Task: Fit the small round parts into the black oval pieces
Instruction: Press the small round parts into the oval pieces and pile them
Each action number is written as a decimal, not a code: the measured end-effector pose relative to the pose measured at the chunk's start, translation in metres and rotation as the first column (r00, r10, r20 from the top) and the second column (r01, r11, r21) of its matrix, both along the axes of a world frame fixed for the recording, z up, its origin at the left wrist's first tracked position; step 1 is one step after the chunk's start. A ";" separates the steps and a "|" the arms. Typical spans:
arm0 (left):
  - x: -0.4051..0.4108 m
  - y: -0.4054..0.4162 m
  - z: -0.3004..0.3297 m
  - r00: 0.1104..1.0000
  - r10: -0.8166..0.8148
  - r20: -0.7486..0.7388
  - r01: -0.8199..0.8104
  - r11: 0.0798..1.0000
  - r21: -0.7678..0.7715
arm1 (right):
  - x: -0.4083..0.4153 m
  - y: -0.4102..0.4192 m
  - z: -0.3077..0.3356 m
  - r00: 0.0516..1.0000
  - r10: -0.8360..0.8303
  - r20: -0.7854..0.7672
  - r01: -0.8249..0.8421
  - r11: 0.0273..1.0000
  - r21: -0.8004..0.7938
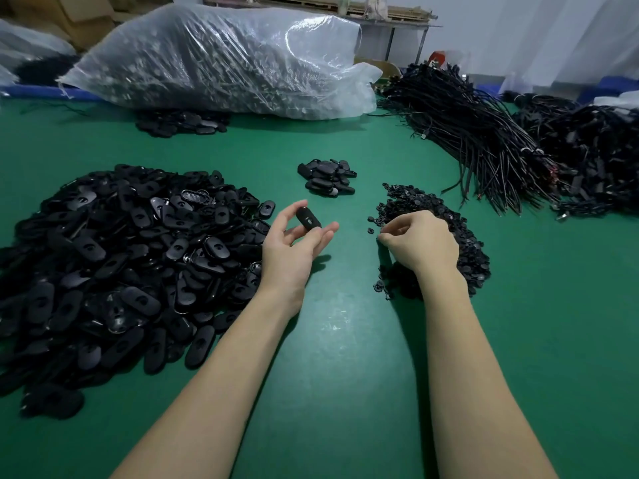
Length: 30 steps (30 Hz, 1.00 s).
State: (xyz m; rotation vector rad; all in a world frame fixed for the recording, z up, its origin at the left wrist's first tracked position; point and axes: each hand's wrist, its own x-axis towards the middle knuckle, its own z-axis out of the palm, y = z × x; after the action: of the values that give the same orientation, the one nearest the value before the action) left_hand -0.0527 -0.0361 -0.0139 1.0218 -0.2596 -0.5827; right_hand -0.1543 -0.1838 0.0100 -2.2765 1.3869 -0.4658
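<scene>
Bare forearms reach over the green table point(328, 340). Big oval pile point(114, 271) at left; left hand point(294, 240) pinches one oval point(308, 218). Right hand point(420, 242), fingers curled, rests on the rounds heap point(432, 209); any grasp hidden. Small oval pile point(326, 178) beyond.

A: Piles of black oval pieces?
B: Three: a large pile point(114, 267), a small pile point(326, 178), a far pile point(181, 122). One single oval piece point(308, 218) apart.
A: Round parts?
B: One heap point(449, 236). Two cable bundles point(466, 133), one big plastic bag point(221, 60).
</scene>
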 end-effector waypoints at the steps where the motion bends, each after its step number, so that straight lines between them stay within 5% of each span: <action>1: 0.000 0.000 0.000 1.000 -0.006 -0.001 0.006 1.000 0.004 | 0.000 0.000 0.001 1.000 0.003 -0.006 -0.003 1.000 0.011; 8: 0.002 0.000 0.003 0.995 -0.032 -0.098 0.036 0.999 0.041 | -0.005 0.000 0.006 1.000 0.011 0.017 -0.011 0.999 0.030; 13: 0.002 0.001 0.005 0.992 -0.037 -0.123 0.043 0.998 0.053 | -0.004 0.004 0.012 0.867 0.097 0.488 -0.216 0.957 0.193; 16: 0.002 0.000 0.005 0.993 -0.023 -0.117 0.031 0.997 0.073 | -0.001 0.014 0.018 0.759 0.132 0.638 -0.387 0.879 0.278; 23: 0.006 0.003 0.006 0.978 -0.049 -0.205 0.043 0.998 -0.034 | 0.006 0.024 0.019 0.713 0.144 0.686 -0.496 0.796 0.348; 30: 0.002 0.002 0.004 0.991 0.008 -0.132 -0.014 0.999 -0.044 | 0.010 0.023 0.015 0.645 0.123 0.754 -0.581 0.720 0.379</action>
State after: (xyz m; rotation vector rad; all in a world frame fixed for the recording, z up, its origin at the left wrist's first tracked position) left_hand -0.0510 -0.0345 -0.0095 0.9371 -0.1492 -0.6292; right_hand -0.1447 -0.1603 0.0251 -1.5258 0.5198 -0.5523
